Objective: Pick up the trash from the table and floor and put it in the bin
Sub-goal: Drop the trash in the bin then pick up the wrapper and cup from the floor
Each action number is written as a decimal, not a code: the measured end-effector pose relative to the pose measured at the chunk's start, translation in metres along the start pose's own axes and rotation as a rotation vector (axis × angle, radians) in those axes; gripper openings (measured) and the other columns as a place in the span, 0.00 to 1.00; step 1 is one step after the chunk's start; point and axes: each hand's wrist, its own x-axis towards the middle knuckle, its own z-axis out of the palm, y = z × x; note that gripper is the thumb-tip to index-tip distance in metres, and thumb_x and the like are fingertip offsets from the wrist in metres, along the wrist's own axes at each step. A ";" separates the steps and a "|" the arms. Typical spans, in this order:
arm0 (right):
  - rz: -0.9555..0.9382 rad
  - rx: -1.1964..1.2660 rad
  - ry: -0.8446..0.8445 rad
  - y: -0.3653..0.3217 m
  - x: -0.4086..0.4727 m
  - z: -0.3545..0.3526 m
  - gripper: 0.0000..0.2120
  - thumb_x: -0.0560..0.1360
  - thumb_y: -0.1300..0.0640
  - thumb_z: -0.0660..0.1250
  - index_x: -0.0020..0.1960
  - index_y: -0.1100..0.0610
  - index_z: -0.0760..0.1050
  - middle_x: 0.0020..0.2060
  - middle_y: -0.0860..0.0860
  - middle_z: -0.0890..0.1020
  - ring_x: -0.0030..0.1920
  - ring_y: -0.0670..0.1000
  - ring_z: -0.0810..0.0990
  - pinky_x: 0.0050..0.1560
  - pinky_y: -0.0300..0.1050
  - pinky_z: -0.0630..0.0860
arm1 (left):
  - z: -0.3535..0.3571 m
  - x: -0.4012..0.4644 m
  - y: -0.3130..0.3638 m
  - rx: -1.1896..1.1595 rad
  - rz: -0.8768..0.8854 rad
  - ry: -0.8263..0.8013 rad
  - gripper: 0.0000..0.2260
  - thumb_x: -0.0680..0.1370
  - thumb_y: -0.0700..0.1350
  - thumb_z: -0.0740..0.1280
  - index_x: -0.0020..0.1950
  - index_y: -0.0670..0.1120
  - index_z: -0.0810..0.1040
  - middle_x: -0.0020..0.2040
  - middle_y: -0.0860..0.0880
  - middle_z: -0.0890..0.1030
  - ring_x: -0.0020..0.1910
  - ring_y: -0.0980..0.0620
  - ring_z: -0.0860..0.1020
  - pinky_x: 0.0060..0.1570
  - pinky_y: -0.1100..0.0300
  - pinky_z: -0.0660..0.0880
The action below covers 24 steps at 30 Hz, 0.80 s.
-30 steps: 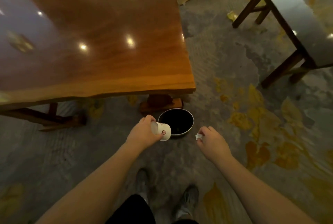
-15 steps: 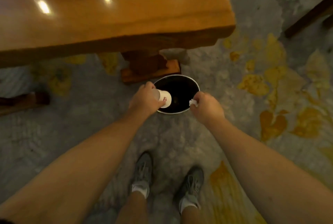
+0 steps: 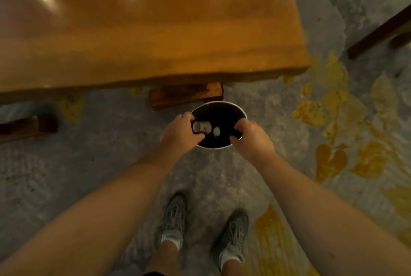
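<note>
The round black bin (image 3: 219, 147) with a pale rim stands on the floor by the table's foot. My left hand (image 3: 179, 134) hovers over its left rim, fingers and thumb spread. The white paper cup (image 3: 202, 126) lies on its side within the bin's opening, just off those fingertips, its mouth turned toward me. A small white paper wad (image 3: 216, 131) is in the bin beside the cup, apart from both hands. My right hand (image 3: 252, 139) is over the right rim, fingers loosely parted and holding nothing.
The wooden table (image 3: 144, 31) fills the upper view, its front edge just beyond the bin, with a wooden foot block (image 3: 185, 95) under it. A dark bench leg (image 3: 378, 35) crosses the upper right. My two shoes (image 3: 175, 215) stand on the patterned carpet.
Both hands have moved over the bin's opening. The cup has left my left hand's grip and the paper wad has left my right hand; both now show inside the bin.
</note>
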 end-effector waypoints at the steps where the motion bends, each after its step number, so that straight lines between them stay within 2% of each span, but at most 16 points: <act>1: -0.001 0.012 0.005 -0.005 -0.011 -0.014 0.15 0.73 0.53 0.71 0.58 0.53 0.76 0.53 0.53 0.80 0.52 0.56 0.79 0.45 0.48 0.76 | -0.011 -0.010 0.005 0.013 0.018 -0.005 0.25 0.70 0.57 0.74 0.62 0.50 0.73 0.59 0.47 0.76 0.54 0.45 0.78 0.47 0.52 0.74; 3: 0.000 0.022 0.012 -0.014 -0.035 -0.044 0.12 0.74 0.53 0.71 0.57 0.53 0.77 0.52 0.53 0.81 0.51 0.56 0.79 0.44 0.48 0.75 | -0.028 -0.031 0.019 0.052 0.069 -0.029 0.21 0.70 0.57 0.73 0.58 0.50 0.75 0.57 0.48 0.78 0.52 0.46 0.78 0.44 0.54 0.72; 6: -0.021 -0.002 0.028 -0.028 -0.071 -0.097 0.10 0.74 0.53 0.70 0.55 0.54 0.77 0.51 0.54 0.81 0.52 0.58 0.79 0.46 0.51 0.77 | -0.061 -0.067 0.056 0.134 0.144 -0.121 0.19 0.72 0.60 0.70 0.58 0.52 0.75 0.57 0.50 0.78 0.53 0.48 0.78 0.46 0.54 0.74; 10: -0.036 0.001 0.111 -0.036 -0.108 -0.173 0.09 0.74 0.52 0.69 0.51 0.55 0.77 0.48 0.54 0.80 0.51 0.58 0.79 0.47 0.54 0.77 | -0.105 -0.111 0.125 0.212 0.320 -0.177 0.19 0.72 0.60 0.69 0.57 0.52 0.76 0.56 0.50 0.80 0.53 0.47 0.79 0.46 0.56 0.73; 13: -0.073 -0.014 0.175 -0.027 -0.119 -0.230 0.09 0.74 0.51 0.70 0.51 0.54 0.76 0.47 0.52 0.79 0.51 0.56 0.78 0.48 0.52 0.76 | -0.128 -0.136 0.188 0.217 0.416 -0.187 0.18 0.72 0.60 0.69 0.56 0.52 0.77 0.54 0.51 0.80 0.51 0.49 0.79 0.47 0.54 0.75; 19: -0.227 -0.137 0.311 0.025 -0.105 -0.334 0.13 0.73 0.46 0.70 0.54 0.49 0.74 0.47 0.48 0.77 0.50 0.52 0.78 0.44 0.47 0.76 | -0.164 -0.139 0.323 0.229 0.519 -0.027 0.16 0.74 0.61 0.68 0.56 0.53 0.77 0.52 0.53 0.80 0.49 0.54 0.78 0.47 0.59 0.74; 24: -0.315 -0.128 0.327 0.085 -0.074 -0.446 0.14 0.75 0.45 0.67 0.58 0.50 0.74 0.51 0.48 0.77 0.54 0.52 0.76 0.50 0.48 0.76 | -0.194 -0.122 0.431 0.162 0.431 0.087 0.16 0.75 0.57 0.69 0.59 0.50 0.78 0.53 0.52 0.80 0.51 0.53 0.78 0.54 0.54 0.76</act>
